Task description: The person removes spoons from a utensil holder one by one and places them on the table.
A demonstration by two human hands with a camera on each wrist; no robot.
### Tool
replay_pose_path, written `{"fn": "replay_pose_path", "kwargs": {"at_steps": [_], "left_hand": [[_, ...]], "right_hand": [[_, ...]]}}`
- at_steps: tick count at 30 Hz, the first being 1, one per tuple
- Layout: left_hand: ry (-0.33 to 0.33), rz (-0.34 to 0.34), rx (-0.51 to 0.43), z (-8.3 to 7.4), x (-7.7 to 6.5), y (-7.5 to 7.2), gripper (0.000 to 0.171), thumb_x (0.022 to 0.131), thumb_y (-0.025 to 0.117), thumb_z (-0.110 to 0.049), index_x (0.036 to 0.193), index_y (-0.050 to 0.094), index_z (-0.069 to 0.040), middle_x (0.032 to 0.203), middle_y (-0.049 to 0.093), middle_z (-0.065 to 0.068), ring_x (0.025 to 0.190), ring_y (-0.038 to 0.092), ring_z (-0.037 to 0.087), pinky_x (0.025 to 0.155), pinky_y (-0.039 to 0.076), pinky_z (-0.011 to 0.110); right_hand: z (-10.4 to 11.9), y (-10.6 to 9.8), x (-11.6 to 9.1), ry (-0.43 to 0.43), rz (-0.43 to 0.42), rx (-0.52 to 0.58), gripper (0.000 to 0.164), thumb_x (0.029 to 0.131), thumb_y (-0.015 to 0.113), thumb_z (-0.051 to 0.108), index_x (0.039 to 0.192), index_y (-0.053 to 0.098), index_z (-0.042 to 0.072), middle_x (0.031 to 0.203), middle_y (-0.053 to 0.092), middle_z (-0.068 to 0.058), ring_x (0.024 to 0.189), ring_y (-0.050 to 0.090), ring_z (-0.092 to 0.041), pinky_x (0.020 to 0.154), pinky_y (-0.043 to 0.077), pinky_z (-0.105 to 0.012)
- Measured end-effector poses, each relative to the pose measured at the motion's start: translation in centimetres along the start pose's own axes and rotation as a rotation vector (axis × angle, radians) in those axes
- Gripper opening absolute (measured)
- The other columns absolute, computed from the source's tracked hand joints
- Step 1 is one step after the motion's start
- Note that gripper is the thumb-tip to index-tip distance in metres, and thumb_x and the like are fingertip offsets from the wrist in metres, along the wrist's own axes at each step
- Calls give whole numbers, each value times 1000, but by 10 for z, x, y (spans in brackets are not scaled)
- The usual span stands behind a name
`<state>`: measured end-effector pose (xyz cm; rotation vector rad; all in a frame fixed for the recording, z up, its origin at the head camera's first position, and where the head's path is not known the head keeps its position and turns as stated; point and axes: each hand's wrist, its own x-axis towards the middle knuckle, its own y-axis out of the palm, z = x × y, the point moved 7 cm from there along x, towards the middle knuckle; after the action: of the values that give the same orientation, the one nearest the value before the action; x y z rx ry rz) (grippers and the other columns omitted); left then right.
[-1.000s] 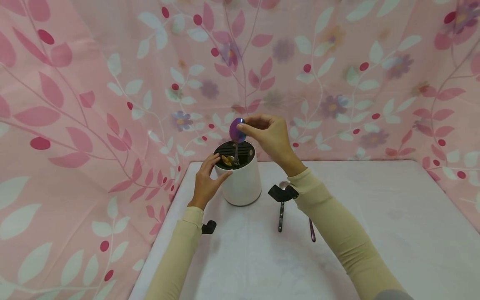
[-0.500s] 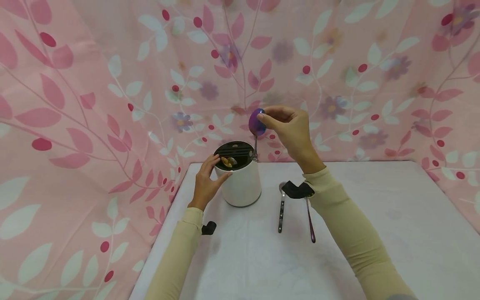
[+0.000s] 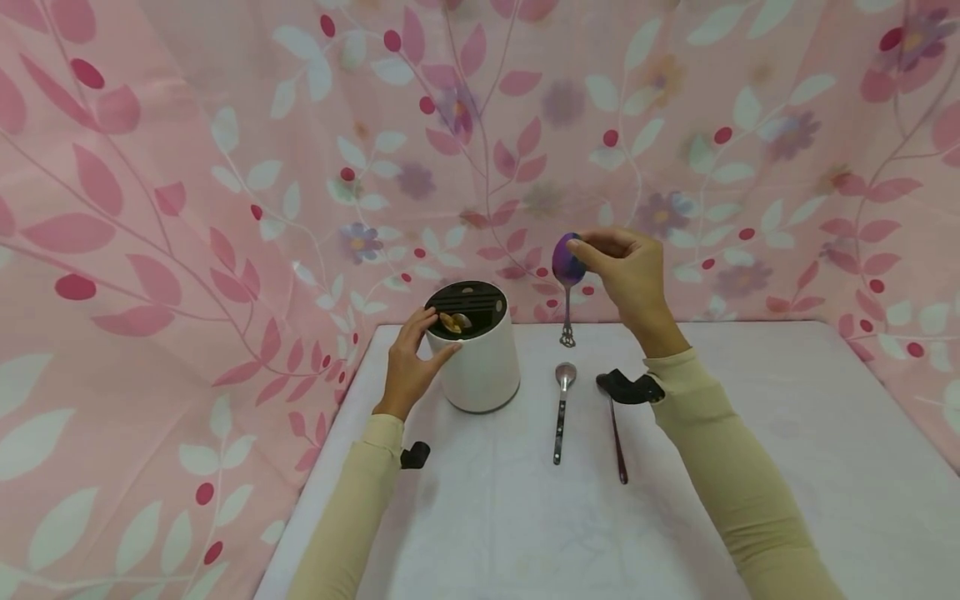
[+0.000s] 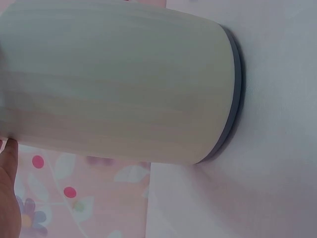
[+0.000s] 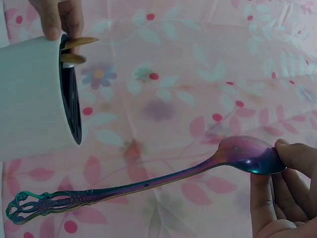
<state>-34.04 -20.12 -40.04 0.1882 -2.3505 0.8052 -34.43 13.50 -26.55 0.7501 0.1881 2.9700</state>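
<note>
My right hand [image 3: 628,279] pinches an iridescent purple spoon [image 3: 567,265] by its bowl, raised over the table's back edge to the right of the holder. Its ornate openwork handle [image 5: 54,201] hangs down in the head view. A white cylindrical utensil holder [image 3: 480,371] with a black slotted top stands upright on the table. My left hand [image 3: 411,362] holds its rim at the left, thumb in front and fingers on the side. Inside the holder, gold spoon bowls [image 3: 452,323] and a silver one [image 3: 462,322] show; their handles are hidden.
On the white-covered table [image 3: 480,517] lie a silver spoon with a black riveted handle [image 3: 559,429] and a dark slender spoon [image 3: 618,442], its bowl end near the black right wrist camera [image 3: 633,388]. Pink floral cloth [image 3: 675,125] rises behind and at the sides.
My right hand has lifted the iridescent spoon out of the holder's top and carried it to the right, clear of the rim. My left hand stays at the holder.
</note>
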Motion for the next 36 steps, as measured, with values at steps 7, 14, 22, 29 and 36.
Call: {"fn": "replay_pose_path", "kwargs": {"at_steps": [7, 14, 22, 29, 36], "left_hand": [[6, 1, 11, 1, 0, 0, 65, 81, 80, -32, 136, 56, -8, 147, 46, 7, 141, 34, 20, 109, 36, 35], [15, 3, 8, 0, 1, 1, 64, 81, 80, -33, 135, 56, -7, 147, 46, 9, 141, 34, 22, 109, 36, 37], [12, 7, 23, 1, 1, 1, 65, 82, 79, -34, 136, 55, -8, 147, 45, 9, 141, 33, 19, 109, 36, 36], [41, -13, -10, 1, 1, -1, 64, 80, 81, -31, 134, 57, -5, 145, 48, 11, 141, 34, 21, 110, 35, 34], [52, -18, -18, 0, 0, -1, 63, 81, 81, -29, 134, 57, -4, 144, 48, 12, 140, 35, 26, 110, 34, 33]], "right_hand": [[-22, -26, -1, 30, -11, -140, 34, 79, 83, 18, 103, 72, -3, 88, 74, -4, 88, 70, -14, 76, 57, -21], [-48, -52, -3, 78, -8, -303, 35, 80, 82, 24, 105, 74, 0, 92, 74, -1, 89, 68, -9, 75, 55, -17], [-77, -77, -4, 169, -34, -339, 36, 80, 82, 25, 104, 74, -1, 87, 74, 5, 86, 67, -7, 72, 55, -16], [-102, -91, -13, 272, -37, -354, 40, 82, 81, 22, 107, 71, -7, 94, 68, 0, 82, 65, -5, 70, 56, -18], [-128, -107, -19, 326, -18, -315, 39, 83, 79, 14, 109, 68, -13, 86, 70, 4, 77, 67, -4, 71, 57, -19]]}}
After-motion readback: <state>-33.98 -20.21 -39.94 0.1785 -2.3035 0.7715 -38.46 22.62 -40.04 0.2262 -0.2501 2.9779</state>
